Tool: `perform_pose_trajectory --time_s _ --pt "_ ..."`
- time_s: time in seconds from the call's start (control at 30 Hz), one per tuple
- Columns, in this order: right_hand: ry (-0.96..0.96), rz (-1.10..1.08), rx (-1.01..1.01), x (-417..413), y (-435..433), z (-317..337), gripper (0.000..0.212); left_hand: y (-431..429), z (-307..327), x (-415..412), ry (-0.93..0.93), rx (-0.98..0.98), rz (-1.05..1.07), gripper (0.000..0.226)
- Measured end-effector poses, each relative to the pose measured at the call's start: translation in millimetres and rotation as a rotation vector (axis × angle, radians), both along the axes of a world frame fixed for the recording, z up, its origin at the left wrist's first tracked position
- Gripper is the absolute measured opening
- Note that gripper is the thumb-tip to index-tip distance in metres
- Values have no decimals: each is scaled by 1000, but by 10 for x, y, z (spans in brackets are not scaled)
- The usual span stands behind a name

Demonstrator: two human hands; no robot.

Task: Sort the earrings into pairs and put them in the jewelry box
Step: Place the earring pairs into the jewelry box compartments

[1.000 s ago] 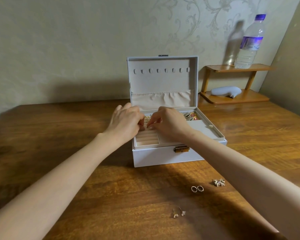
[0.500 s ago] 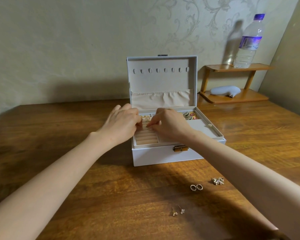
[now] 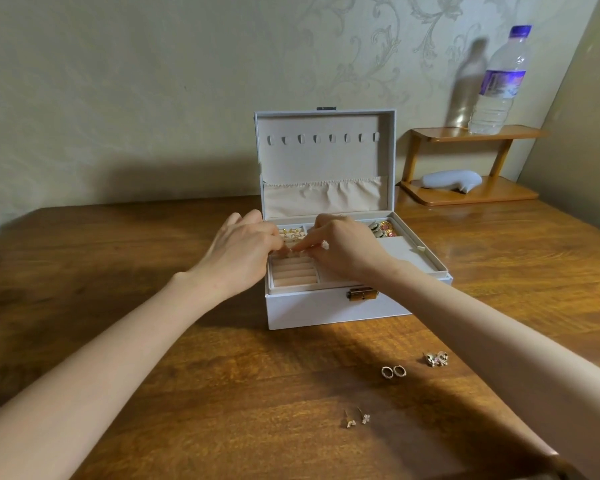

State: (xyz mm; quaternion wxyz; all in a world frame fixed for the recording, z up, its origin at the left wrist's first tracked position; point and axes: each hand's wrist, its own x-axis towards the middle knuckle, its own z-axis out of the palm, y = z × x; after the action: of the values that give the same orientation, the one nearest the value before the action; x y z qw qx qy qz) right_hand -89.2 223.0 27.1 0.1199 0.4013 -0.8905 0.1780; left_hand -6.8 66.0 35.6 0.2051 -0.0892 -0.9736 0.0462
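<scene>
meeting over 1 jewelry box [image 3: 326,310]: left hand [image 3: 243,247], right hand [image 3: 347,251] | grip: cannot tell | 2 hoops [image 3: 392,371], 2 studs [image 3: 350,423], 2 clusters [image 3: 436,359]

Your wooden table [image 3: 118,271]: white jewelry box [image 3: 326,310] at centre. Near right: hoop earrings [image 3: 393,371], cluster earrings [image 3: 436,359], stud earrings [image 3: 356,419]. Far right: two-tier shelf [image 3: 465,197].

Legible markings: none found.
From where I look, the water bottle [image 3: 494,110] on the wooden shelf [image 3: 444,132] carries a purple label [image 3: 502,84], but its print is too blurred to read; nothing on the jewelry box [image 3: 326,313], its brass clasp [image 3: 362,294] or my worktop [image 3: 222,393] reads as lettering, number or brand.
</scene>
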Motion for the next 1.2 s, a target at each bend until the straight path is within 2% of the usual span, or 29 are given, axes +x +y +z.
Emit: perform_pose_trajectory --time_s 0.23,0.43,0.5,0.57,0.63,0.77,0.87,1.03,1.2 --pt "-6 2 -17 36 21 24 23 21 5 31 -14 -5 -7 32" --pt "75 61 -206 331 350 107 26 168 35 243 261 100 -151 23" --pt "79 83 -197 480 548 97 24 299 33 386 272 171 -214 21" --pt "52 78 -132 616 762 75 21 460 1 530 229 251 -272 16" --pt "-7 55 -22 725 963 46 17 635 -43 654 101 310 -299 12" --pt "-92 10 272 844 1221 -62 16 935 -250 710 -187 393 -290 21" --pt "-112 -13 330 875 1259 -126 18 1069 -385 621 -295 374 -270 34" --pt "-179 -23 297 866 1206 -172 23 1158 -453 512 -340 313 -267 30" --pt "-212 2 282 836 1187 -167 17 1155 -481 524 -211 302 -347 21"
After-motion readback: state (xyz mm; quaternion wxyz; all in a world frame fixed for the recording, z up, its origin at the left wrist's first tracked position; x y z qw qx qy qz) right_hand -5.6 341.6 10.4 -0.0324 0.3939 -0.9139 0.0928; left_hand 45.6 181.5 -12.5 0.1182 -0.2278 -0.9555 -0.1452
